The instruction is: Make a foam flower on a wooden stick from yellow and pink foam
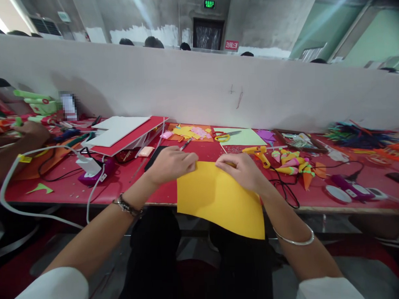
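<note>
Currently, two bare hands hold a yellow sheet at the front edge of a red table.
The left hand [174, 162] grips the upper left corner of the yellow sheet [217, 197], with fingers bent over it; the right hand [241, 167] pinches its upper edge. The sheet lies partly on the red table [161, 191] and its lower part hangs past the front edge, above the person's knees. Near the right hand is a yellow glue gun [260, 155]. Toward the back edge, yellow-handled scissors [223, 136] lie on a pale green sheet [243, 137].
</note>
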A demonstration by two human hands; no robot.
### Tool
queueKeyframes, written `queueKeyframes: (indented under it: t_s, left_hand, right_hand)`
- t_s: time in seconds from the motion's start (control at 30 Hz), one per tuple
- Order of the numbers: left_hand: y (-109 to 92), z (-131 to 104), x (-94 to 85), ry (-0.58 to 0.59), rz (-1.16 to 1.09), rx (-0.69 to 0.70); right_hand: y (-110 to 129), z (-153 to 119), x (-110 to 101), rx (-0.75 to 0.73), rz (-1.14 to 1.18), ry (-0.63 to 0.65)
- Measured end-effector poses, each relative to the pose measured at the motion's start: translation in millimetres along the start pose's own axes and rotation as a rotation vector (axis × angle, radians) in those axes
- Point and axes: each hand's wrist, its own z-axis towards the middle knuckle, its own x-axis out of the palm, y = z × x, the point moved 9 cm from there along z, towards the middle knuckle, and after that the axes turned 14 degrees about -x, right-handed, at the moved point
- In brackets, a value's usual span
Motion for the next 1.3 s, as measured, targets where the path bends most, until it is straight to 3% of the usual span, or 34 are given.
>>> queueKeyframes:
  t_s: [0.07, 0.13, 0.2, 0.3, 0.4, 0.57, 0.67, 0.8, 0.97, 1.13, 1.3]
  left_hand:
    - [25.9, -7.2, 9.5, 0.068, 0.055, -0.084]
    - [53.7, -11.9, 11.5, 0.094, 0.085, -0.260]
    - [67.4, -13.8, 8.7, 0.119, -0.043, -0.427]
    - [33.3, -6.2, 11.7, 0.303, -0.371, -0.322]
    - [-1.0, 0.5, 14.1, 0.435, -0.416, -0.214]
    - [-17.8, 2.2, 20.3, 0.504, -0.405, -0.200]
    - [-20.6, 1.2, 20.0, 0.495, -0.395, -0.190]
    - [-16.8, -2.9, 14.8, 0.467, -0.375, -0.149]
    - [5.8, -13.5, 11.7, 0.461, -0.455, -0.181]
    - [25.4, -22.7, 13.6, 0.523, -0.533, -0.239]
    - [26.2, -25.1, 17.6, 0.602, -0.524, -0.250]
  right_hand:
    - [-7.2, -5.5, -8.2, 0.018, -0.038, -0.025]
    - [-13.0, -10.1, -15.1, 0.027, -0.073, -0.047]
    - [-15.0, -12.0, -16.4, 0.020, -0.079, -0.041]
    - [-10.7, -9.4, -10.0, -0.024, -0.056, 0.009]
    - [-2.9, -4.8, -4.3, -0.072, -0.155, 0.042]
    - [16.9, 4.5, 9.3, -0.176, -0.494, 0.032]
    - [23.1, 10.0, 21.3, -0.202, -0.521, 0.040]
    - [9.8, 7.5, 19.5, -0.122, -0.464, 0.049]
    - [-22.8, -17.8, 1.7, 0.002, -0.416, 0.069]
    - [-53.8, -52.4, -23.4, 0.129, -0.533, 0.038]
    - [-44.2, -53.5, -39.4, 0.098, -0.510, -0.139]
